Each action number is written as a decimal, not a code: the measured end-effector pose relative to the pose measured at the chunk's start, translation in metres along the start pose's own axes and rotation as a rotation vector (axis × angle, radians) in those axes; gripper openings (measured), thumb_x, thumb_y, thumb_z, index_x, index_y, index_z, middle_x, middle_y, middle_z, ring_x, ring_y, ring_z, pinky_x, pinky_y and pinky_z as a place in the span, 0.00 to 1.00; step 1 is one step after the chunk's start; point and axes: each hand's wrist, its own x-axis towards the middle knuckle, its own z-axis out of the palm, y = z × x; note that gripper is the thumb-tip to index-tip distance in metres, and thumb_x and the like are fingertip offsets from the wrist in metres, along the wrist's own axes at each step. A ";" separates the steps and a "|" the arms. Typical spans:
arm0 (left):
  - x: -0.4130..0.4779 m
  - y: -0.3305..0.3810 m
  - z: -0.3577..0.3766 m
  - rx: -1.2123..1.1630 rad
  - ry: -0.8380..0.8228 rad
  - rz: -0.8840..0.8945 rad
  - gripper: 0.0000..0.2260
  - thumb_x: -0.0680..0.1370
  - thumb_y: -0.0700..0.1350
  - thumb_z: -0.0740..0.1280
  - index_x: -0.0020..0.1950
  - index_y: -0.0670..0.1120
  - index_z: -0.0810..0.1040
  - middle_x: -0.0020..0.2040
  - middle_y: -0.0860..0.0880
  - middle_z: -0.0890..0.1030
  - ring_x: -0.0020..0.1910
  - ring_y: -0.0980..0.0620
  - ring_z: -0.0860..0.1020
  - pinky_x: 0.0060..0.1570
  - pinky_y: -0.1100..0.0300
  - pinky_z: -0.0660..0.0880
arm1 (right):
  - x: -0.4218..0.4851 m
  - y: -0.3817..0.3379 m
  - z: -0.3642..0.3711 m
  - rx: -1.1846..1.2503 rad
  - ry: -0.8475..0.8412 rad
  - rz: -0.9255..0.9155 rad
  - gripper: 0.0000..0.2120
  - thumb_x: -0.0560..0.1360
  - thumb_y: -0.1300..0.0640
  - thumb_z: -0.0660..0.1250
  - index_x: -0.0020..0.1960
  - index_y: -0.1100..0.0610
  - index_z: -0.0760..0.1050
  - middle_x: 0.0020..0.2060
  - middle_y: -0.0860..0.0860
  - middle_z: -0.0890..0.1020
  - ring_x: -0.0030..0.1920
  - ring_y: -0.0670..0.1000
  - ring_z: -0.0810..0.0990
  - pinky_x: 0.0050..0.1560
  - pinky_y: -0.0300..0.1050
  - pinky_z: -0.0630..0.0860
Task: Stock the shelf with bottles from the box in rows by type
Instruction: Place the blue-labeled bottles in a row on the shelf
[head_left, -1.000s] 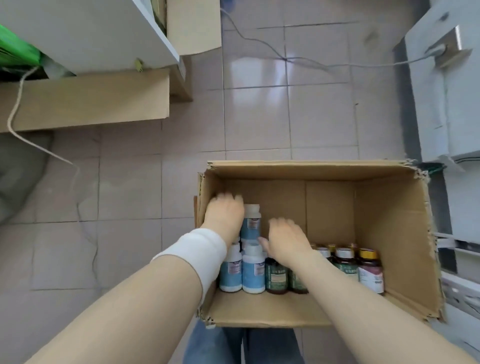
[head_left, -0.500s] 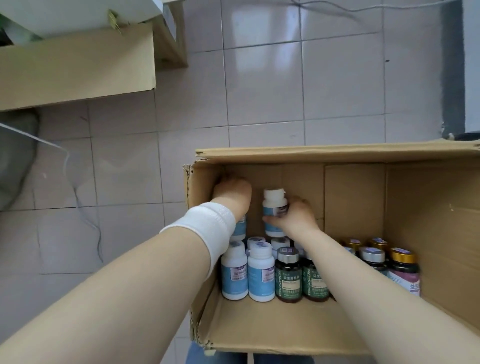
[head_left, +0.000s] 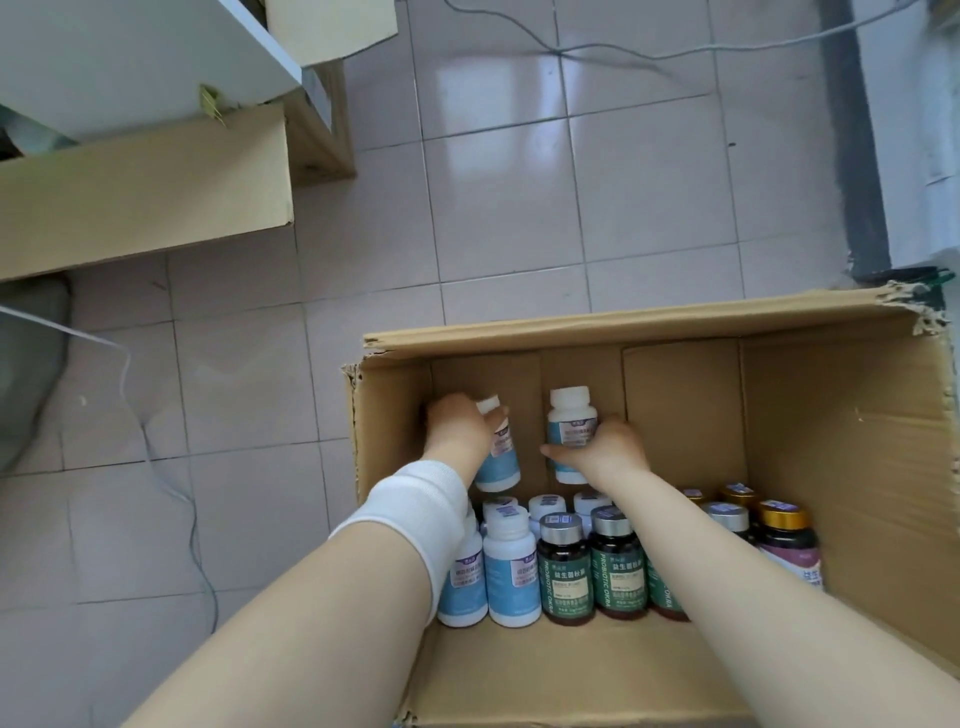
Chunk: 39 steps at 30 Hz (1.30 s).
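Slippage is the main risk: inside the box (head_left: 623, 325), near its far-left corner, the left hand (head_left: 457, 431) curls round a tilted white bottle (head_left: 501, 465) and the right hand (head_left: 605, 457) grips an upright white bottle (head_left: 569, 415). Either could drop onto the standing bottles (head_left: 511, 566) by the box's near wall and topple them.
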 end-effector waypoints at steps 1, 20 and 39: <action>-0.006 0.003 -0.005 -0.077 0.002 0.022 0.22 0.78 0.53 0.64 0.63 0.37 0.74 0.62 0.40 0.77 0.60 0.43 0.77 0.55 0.57 0.73 | -0.006 -0.002 -0.007 0.023 0.005 0.002 0.30 0.63 0.43 0.75 0.56 0.61 0.73 0.55 0.59 0.78 0.53 0.57 0.78 0.49 0.47 0.77; -0.360 0.043 -0.123 -0.351 -0.384 0.907 0.10 0.78 0.51 0.63 0.57 0.51 0.71 0.50 0.51 0.80 0.47 0.57 0.79 0.44 0.67 0.76 | -0.376 0.049 -0.120 0.716 0.329 -0.265 0.25 0.71 0.51 0.71 0.63 0.54 0.65 0.54 0.52 0.76 0.51 0.49 0.76 0.50 0.42 0.74; -0.723 -0.015 0.045 -0.013 -0.912 1.482 0.09 0.78 0.50 0.62 0.48 0.44 0.73 0.40 0.50 0.82 0.36 0.57 0.82 0.39 0.64 0.79 | -0.735 0.301 -0.061 1.338 0.886 -0.462 0.24 0.68 0.50 0.69 0.62 0.56 0.69 0.57 0.53 0.79 0.55 0.50 0.79 0.59 0.48 0.74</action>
